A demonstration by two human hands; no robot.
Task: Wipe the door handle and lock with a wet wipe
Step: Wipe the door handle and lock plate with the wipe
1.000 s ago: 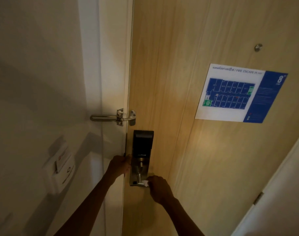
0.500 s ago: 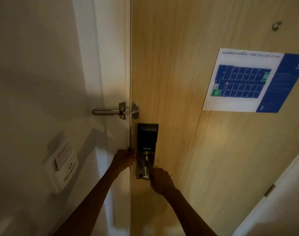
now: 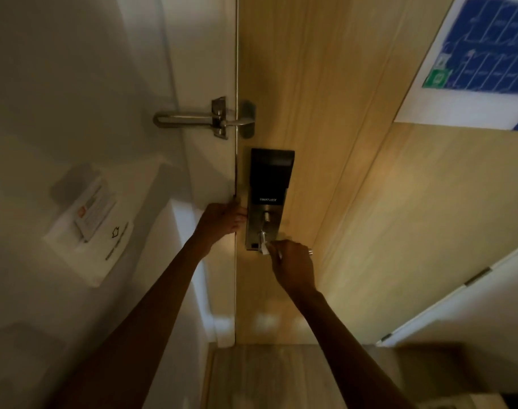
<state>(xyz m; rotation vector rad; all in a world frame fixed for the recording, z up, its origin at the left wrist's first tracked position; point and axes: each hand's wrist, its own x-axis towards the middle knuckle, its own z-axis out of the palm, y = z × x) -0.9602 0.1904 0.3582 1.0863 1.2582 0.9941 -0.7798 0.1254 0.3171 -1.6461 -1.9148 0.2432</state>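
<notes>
A light wooden door (image 3: 325, 172) fills the middle of the view, and on its edge side sits a tall lock plate (image 3: 269, 184), black on the upper part and silver metal on the lower part, with small white letters on the black. At 6 o'clock on this plate is the silver metal door handle (image 3: 266, 217); only a short piece of it shows, the rest is hidden. The right hand (image 3: 293, 264) is just below the plate, at about 5 o'clock from it, with its fingers curled and pinching a small white wet wipe (image 3: 264, 246), which touches the handle. The left hand (image 3: 222, 221) is at 9 o'clock from the plate, its fingers curled round the edge of the door, beside the white door frame (image 3: 204, 178). At 12 o'clock from the lock, a silver swing-bar door guard (image 3: 204, 118) crosses from frame to door. On the white wall at 9 o'clock of the picture hangs a white key-card holder (image 3: 89, 228) with a card in it. At 1 o'clock, a blue and white fire escape plan (image 3: 488, 60) is stuck on the door. A wooden floor (image 3: 266, 376) shows at 6 o'clock.
</notes>
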